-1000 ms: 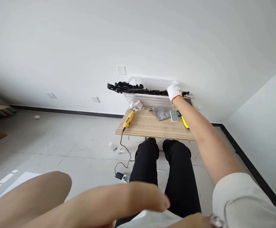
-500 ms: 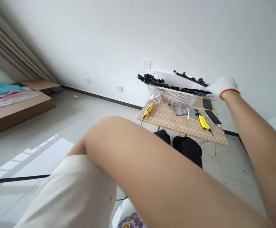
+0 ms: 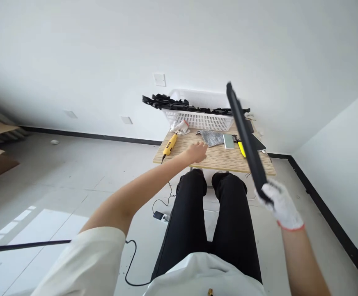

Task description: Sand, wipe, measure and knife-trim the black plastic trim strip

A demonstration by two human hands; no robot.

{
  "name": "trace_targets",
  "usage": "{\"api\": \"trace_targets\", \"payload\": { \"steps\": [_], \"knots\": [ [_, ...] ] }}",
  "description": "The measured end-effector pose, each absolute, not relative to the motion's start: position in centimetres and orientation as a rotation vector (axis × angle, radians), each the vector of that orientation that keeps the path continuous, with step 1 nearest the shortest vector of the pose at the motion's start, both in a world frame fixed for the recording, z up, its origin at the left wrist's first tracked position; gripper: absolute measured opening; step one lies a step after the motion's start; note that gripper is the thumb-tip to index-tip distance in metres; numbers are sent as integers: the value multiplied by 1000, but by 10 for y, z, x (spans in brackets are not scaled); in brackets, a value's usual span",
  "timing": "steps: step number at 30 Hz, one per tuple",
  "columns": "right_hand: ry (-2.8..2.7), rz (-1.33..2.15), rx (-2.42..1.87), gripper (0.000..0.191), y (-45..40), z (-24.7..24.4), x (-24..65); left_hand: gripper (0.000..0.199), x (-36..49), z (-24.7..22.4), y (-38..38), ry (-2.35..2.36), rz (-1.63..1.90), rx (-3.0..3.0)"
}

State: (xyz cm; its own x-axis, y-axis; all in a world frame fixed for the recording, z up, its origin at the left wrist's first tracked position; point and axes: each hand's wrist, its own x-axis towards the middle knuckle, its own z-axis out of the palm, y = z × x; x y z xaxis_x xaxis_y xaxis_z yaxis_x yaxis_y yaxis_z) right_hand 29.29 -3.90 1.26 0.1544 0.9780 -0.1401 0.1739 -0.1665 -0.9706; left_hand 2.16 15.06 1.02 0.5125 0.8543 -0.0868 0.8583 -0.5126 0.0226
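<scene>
My right hand, in a white knitted glove with a red cuff, grips the near end of a long black plastic strip. The strip is held up at a slant in front of the small wooden table. My left hand is bare and reaches over the table with its fingers loosely stretched and nothing visible in them. Close to it lie a grey cloth, a yellow corded hand tool and a pale green flat object. The strip partly hides a yellow-handled plier-like tool.
A white plastic basket at the table's back holds several black plastic parts. A white glove sits before it, and a dark phone lies at the right. Cords and a black adapter are on the floor.
My right hand has come down and nearer from beside the basket, turning the black strip steeply. My left arm has swung away from across the view, and my left hand now shows over the table.
</scene>
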Motion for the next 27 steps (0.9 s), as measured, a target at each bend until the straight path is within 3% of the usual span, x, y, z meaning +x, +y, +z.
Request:
{"api": "trace_targets", "payload": {
  "steps": [3,8,13,19,22,24,27],
  "knots": [
    [-1031,1332,-1541,35,-65,-45,291,68,22,-14,198,1491,7,2667],
    [-895,1424,-1612,34,-76,-83,272,39,51,-34,236,1503,150,2577],
    [-723,1375,-1671,33,-70,-92,266,29,42,-18,259,1669,377,2369],
    [-764,1445,-1589,33,-62,-93,248,36,4,39,278,2004,1114,1935],
    [-870,1479,-1510,30,-50,-86,233,28,-1,60,273,1562,1590,1825],
    [-855,1481,-1485,28,-39,-85,223,30,3,59,258,1230,1587,1799],
    [-800,1498,-1456,29,-28,-89,212,39,18,35,225,1098,1010,2065]
  ]
}}
